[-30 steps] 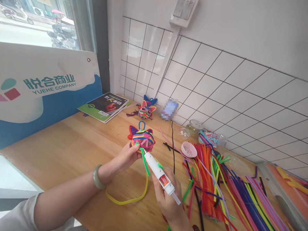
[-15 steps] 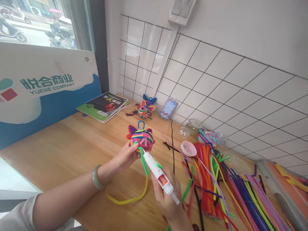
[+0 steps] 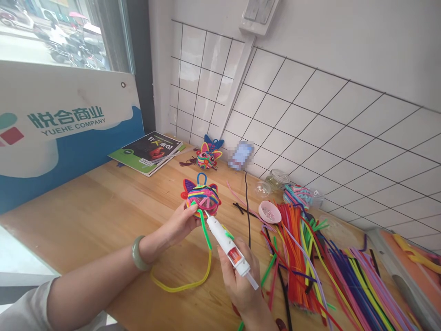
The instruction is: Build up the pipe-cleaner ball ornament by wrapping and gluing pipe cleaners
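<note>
So in the head view your left hand (image 3: 184,223)'s pinching the pipe-cleaner ornament (image 3: 203,200) above the table, loop up, and your right hand (image 3: 241,276)'s wrapped round the glue gun (image 3: 227,246), long axis slanting, nozzle up-left toward the ornament.

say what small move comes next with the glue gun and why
I'd probably squeeze a small dab from the glue gun: its tip is at or very near the striped ball's lower edge, beside the green strip, which hangs loose below the left hand's thumb.
</note>
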A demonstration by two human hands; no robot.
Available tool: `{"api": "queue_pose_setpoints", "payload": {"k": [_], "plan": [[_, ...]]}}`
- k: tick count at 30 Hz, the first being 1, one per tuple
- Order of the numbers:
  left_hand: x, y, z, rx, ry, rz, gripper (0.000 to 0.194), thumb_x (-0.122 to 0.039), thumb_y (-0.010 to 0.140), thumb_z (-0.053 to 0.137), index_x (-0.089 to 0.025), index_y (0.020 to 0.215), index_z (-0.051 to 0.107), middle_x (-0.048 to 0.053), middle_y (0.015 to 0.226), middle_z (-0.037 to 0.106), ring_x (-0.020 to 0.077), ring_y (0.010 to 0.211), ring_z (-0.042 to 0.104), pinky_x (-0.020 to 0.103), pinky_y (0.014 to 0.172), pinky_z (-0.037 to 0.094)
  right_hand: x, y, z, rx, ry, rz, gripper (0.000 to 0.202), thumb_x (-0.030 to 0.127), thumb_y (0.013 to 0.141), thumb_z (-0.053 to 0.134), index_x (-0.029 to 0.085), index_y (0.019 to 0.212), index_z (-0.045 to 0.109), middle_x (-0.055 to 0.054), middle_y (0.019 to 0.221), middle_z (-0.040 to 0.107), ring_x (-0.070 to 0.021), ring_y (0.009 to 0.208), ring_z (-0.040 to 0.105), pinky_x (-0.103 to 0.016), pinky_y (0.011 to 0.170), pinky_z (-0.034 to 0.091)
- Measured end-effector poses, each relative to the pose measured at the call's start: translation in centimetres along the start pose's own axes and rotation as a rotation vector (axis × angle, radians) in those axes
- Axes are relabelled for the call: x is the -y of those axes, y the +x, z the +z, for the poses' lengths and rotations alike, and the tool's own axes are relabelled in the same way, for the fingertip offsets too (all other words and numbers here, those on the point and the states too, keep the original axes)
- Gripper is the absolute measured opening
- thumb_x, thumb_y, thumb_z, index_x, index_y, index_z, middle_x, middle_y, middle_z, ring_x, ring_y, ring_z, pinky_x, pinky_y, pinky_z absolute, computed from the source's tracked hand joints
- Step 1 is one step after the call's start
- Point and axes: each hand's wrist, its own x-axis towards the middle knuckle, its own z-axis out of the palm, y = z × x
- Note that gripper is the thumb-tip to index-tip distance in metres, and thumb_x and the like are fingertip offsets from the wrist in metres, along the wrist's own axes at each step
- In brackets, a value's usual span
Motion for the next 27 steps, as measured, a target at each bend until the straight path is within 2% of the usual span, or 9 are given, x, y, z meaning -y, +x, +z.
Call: {"api": "queue_pose_setpoints", "payload": {"k": [9,19,24,27], "plan": [[0.11,-0.02,-0.2,0.005,0.015,-0.008,0.045,-0.043,0.077,0.072,-0.017,0.113,0.064,0.012,0.107,0.072,0.0272,0.098,0.068,0.038,0.084,0.054,0.18,-0.02,0.02,0.017,-0.007,0.014,0.015,0.031,0.097,0.045,0.02,0.087,0.05,0.0,0.064,0.056,-0.016,0.053,0.058,-0.025,0.047,0.042],[0.14,-0.09,-0.25,0.011,0.014,-0.019,0.043,-0.041,0.079,0.071,-0.016,0.113,0.065,0.013,0.107,0.072,0.0263,0.096,0.069,0.037,0.084,0.054,0.16,-0.07,0.07,0.046,0.01,0.025,0.015,0.031,0.097,0.045,0.021,0.086,0.049,0.0,0.067,0.056,-0.0168,0.056,0.06,-0.026,0.051,0.045],[0.22,-0.05,-0.46,0.03,0.011,-0.021,0.044,-0.04,0.082,0.068,-0.016,0.118,0.062,0.015,0.114,0.07,0.0274,0.102,0.067,0.039,0.088,0.053,0.18,-0.05,0.04,-0.012,-0.017,0.006,0.012,0.031,0.096,0.048,0.02,0.09,0.051,0.0,0.067,0.057,-0.0161,0.054,0.059,-0.026,0.05,0.044],[0.25,-0.04,-0.51,0.042,0.009,-0.017,0.044,-0.04,0.083,0.067,-0.016,0.119,0.062,0.015,0.116,0.069,0.0282,0.103,0.067,0.039,0.089,0.053,0.22,-0.04,0.04,0.002,-0.004,0.014,0.012,0.03,0.096,0.047,0.02,0.09,0.052,-0.001,0.068,0.058,-0.0165,0.057,0.061,-0.026,0.052,0.046]]}}
